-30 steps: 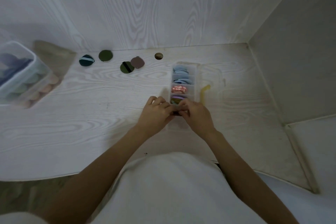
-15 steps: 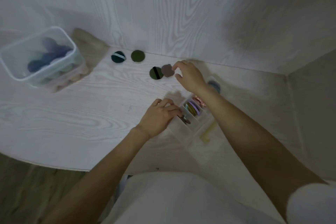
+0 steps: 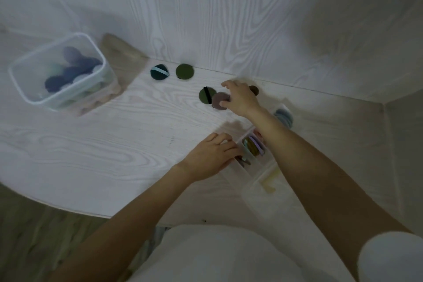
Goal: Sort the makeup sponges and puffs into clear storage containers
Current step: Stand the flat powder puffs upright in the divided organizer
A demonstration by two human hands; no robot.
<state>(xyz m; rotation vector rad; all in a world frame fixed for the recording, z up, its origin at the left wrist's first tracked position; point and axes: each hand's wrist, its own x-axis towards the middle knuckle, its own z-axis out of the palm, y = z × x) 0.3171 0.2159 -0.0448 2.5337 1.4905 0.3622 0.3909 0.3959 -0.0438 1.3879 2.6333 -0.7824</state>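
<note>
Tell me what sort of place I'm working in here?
Probably a home vanity or desk corner: a pale wood-grain tabletop against matching walls, loose makeup puffs, and a clear tub of sponges.

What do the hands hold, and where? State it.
Right hand pinches the mauve puff at its right edge. Left hand rests on the divided organizer, steadying its left rim.

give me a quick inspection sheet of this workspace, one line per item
surface: pale wood-grain table, curved front edge
job's things: divided case holding puffs on edge; tub of sponges far left; loose puffs: teal puff, green puff, strapped puff, mauve puff, one more partly behind the right hand
clutter: yellow strip beside the case
grippers: left hand rests on the case's edge; right hand touches the mauve puff, grip unclear
cables: nothing seen
surroundings: wood-grain wall behind, side panel right
</note>
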